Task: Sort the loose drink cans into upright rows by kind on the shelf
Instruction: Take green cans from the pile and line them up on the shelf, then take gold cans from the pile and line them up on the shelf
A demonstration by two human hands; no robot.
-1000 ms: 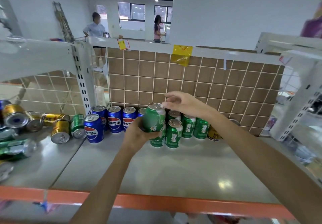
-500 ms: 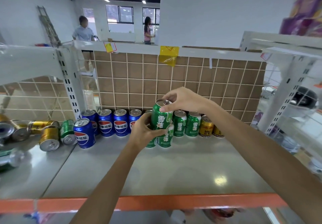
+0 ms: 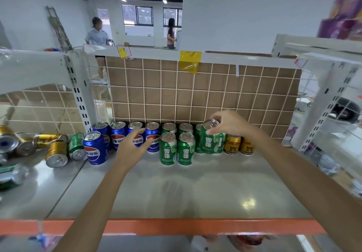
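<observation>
My right hand (image 3: pixel 231 123) grips the top rim of a green can (image 3: pixel 211 140), which stands upright at the right end of the green cans (image 3: pixel 177 149), just left of two gold cans (image 3: pixel 238 145). My left hand (image 3: pixel 130 145) hovers open with nothing in it, in front of the row of blue cans (image 3: pixel 117 136) at the back. One more blue can (image 3: pixel 95 148) stands forward at the left. The shelf (image 3: pixel 195 189) is grey metal with an orange front edge.
On the left shelf section lie loose cans on their sides: gold cans (image 3: pixel 55 151), a green can (image 3: pixel 76 147) and others at the far left edge. A white upright post (image 3: pixel 79 95) divides the sections. A brown grid panel (image 3: pixel 195 91) backs the shelf. Two people stand far behind.
My left hand has let go of the green can and drawn left, open. My right hand carried the can to the right and set it down beside the gold cans.
</observation>
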